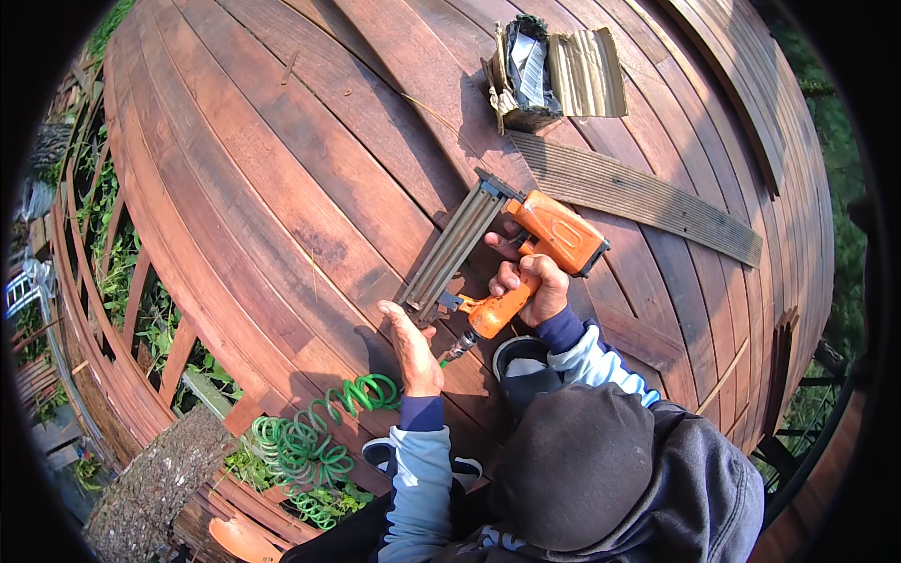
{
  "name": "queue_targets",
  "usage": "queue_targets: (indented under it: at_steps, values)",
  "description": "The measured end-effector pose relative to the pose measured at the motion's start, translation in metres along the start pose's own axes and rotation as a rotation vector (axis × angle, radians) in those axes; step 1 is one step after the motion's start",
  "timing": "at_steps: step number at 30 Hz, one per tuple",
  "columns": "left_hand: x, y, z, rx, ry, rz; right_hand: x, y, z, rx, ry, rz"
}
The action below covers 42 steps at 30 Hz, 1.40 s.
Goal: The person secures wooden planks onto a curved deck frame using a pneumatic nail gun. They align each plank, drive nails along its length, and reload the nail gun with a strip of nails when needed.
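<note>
My right hand [533, 286] is wrapped round the handle of an orange pneumatic nail gun [563, 235]. Its long grey magazine [455, 249] slants down to the left, over the deck boards. From a metal fitting [460, 345] at the handle's end runs a green coiled air hose [300, 436], lying in loops by the deck's near left edge. My left hand [413, 352] is held up beside the magazine's lower end, fingers stretched out, with nothing visible in it. Whether it touches the magazine I cannot tell. The right hand's fingers partly hide the trigger area.
A torn cardboard box [587, 75] with dark wrapping inside stands on the reddish wooden deck [244, 169]. Near it lies a grooved board [648, 197]. Open framing with plants [122, 281] and a log [155, 479] border the left. My shoe [526, 366] rests below the nail gun.
</note>
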<state>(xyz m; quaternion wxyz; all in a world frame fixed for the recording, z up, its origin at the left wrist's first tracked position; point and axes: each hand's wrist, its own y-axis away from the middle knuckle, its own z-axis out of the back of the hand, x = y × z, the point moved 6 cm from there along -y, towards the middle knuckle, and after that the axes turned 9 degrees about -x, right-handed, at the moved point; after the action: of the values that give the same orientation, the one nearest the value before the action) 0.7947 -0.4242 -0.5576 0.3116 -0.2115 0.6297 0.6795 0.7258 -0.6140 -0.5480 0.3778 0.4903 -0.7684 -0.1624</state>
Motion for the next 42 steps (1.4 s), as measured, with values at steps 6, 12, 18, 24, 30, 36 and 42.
queue_targets:
  at_steps: [6, 12, 18, 24, 30, 36, 42]
  values:
    - [0.004, 0.003, 0.004, 0.012, -0.133, -0.071, -0.002, 0.001, -0.003, 0.010, -0.001, -0.050]
    - [-0.017, 0.003, 0.009, -0.084, -0.363, -0.279, -0.006, 0.011, -0.026, 0.138, 0.055, -0.027]
    - [-0.022, 0.001, 0.010, -0.119, -0.342, -0.373, -0.004, 0.012, -0.043, 0.209, 0.157, 0.048]
    - [-0.020, -0.014, 0.020, -0.071, -0.224, -0.302, -0.011, 0.012, -0.066, 0.271, 0.312, 0.022]
    - [-0.034, -0.019, 0.016, -0.041, -0.190, -0.312, 0.001, 0.005, -0.094, 0.337, 0.511, 0.221]
    - [-0.069, -0.020, 0.029, 0.091, -0.090, -0.426, 0.011, -0.016, -0.123, 0.583, 0.525, 0.144]
    - [-0.112, -0.052, 0.121, 0.265, -1.153, -0.782, 0.047, -0.038, -0.182, 0.634, 0.634, 0.231]
